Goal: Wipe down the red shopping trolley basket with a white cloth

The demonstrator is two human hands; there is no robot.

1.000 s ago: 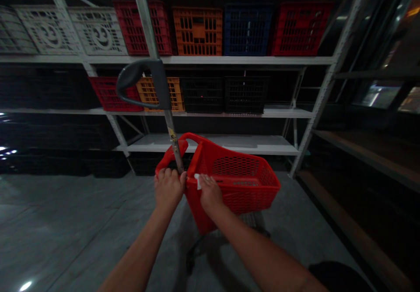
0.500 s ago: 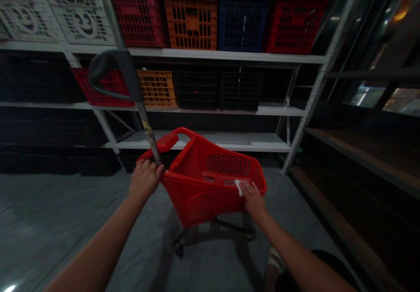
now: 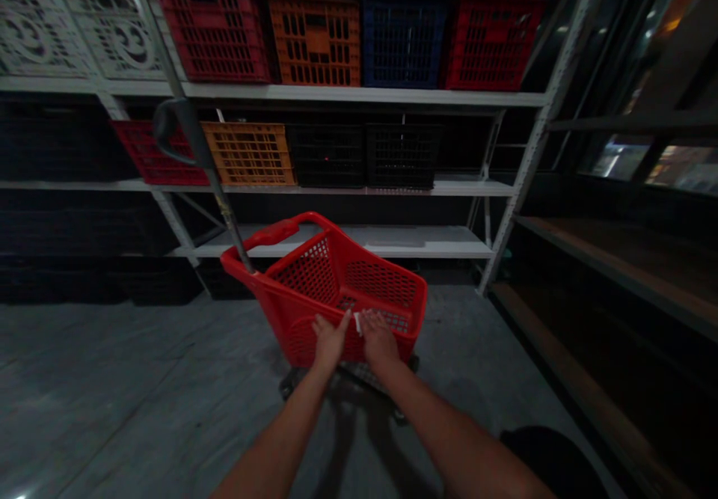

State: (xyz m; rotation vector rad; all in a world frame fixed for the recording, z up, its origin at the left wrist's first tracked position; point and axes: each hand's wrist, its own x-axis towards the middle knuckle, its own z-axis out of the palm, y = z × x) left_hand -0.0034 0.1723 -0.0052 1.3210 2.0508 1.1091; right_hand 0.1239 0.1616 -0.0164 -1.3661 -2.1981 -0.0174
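Note:
A red plastic shopping basket (image 3: 314, 274) on wheels stands on the grey floor in front of me. Its metal pole rises at the left to a dark pull handle (image 3: 171, 129). My left hand (image 3: 329, 338) rests flat on the basket's near rim, fingers stretched out. My right hand (image 3: 378, 334) lies on the same rim just to the right. A small white cloth (image 3: 357, 322) is pinched under its fingers against the rim. The two hands nearly touch.
White metal shelving (image 3: 359, 95) fills the wall ahead, with red, orange, blue and white crates on top and red, orange and black crates below. A darker wooden shelf (image 3: 617, 248) runs along the right. Open grey floor (image 3: 112, 387) lies to the left.
My left hand let go of the pole and came to the near rim beside my right hand. The right hand with the cloth slid left along the rim. The basket turned.

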